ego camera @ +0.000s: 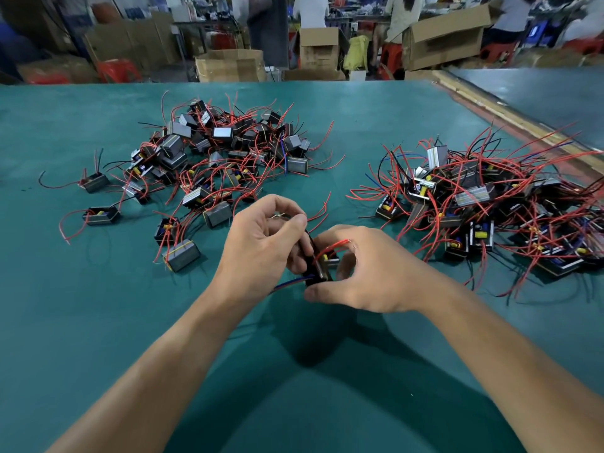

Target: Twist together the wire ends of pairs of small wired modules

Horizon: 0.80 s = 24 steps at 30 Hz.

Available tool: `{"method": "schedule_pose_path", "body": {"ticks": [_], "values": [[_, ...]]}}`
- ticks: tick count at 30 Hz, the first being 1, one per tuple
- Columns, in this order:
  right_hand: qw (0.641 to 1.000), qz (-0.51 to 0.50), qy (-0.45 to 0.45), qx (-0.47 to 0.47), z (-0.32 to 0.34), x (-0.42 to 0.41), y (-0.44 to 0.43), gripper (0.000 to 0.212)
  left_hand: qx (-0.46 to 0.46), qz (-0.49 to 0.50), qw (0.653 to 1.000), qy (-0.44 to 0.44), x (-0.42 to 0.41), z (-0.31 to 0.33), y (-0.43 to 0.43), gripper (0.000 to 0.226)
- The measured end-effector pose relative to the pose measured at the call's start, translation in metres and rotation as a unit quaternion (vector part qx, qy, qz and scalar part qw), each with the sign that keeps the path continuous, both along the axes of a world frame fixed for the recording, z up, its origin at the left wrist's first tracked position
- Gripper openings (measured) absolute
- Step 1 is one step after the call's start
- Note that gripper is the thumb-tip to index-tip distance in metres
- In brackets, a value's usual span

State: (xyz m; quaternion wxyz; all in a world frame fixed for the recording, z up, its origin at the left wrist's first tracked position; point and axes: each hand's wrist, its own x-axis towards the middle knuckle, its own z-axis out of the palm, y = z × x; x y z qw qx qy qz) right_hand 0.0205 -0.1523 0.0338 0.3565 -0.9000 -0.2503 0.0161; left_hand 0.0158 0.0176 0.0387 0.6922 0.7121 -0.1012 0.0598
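Teal matting covers the workbench [98,322], with cardboard boxes [228,65] and blurred workers [402,14] beyond. The left hand [261,243] pinches thin wire ends [283,216] between thumb and forefinger, just above a pair of modules [318,269]. The right hand [366,273] clasps that pair, fingers curled over and thumb beneath. Whether this twist is finished I cannot tell. Much seems left: a far-left heap [222,152] lies beyond the grip and a right-side heap [490,207] beside it; which is done is unclear. Loose red leads [322,209] just past the grip could snag.
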Motion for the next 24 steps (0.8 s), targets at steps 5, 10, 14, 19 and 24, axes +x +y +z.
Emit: {"method": "schedule_pose_path", "body": {"ticks": [5,10,14,19,24], "values": [[0.998,0.001,0.027,0.049,-0.001,0.001,-0.002,0.049,0.024,0.037,0.999,-0.024,0.003,-0.001,0.003,0.010],[0.989,-0.059,-0.084,0.110,0.013,0.009,-0.017,0.029,0.035,0.137,0.988,-0.062,0.012,0.003,0.017,0.011],[0.924,-0.196,-0.269,0.187,0.037,0.018,-0.049,0.033,0.164,0.295,0.936,-0.104,0.023,0.002,0.040,0.008],[0.878,-0.416,-0.234,0.034,0.036,0.047,-0.095,0.056,0.438,0.328,0.836,0.045,0.032,-0.005,0.059,0.061],[0.887,-0.442,-0.120,-0.050,0.024,0.051,-0.093,0.062,0.534,0.230,0.800,0.151,0.034,-0.010,0.063,0.067]]}}
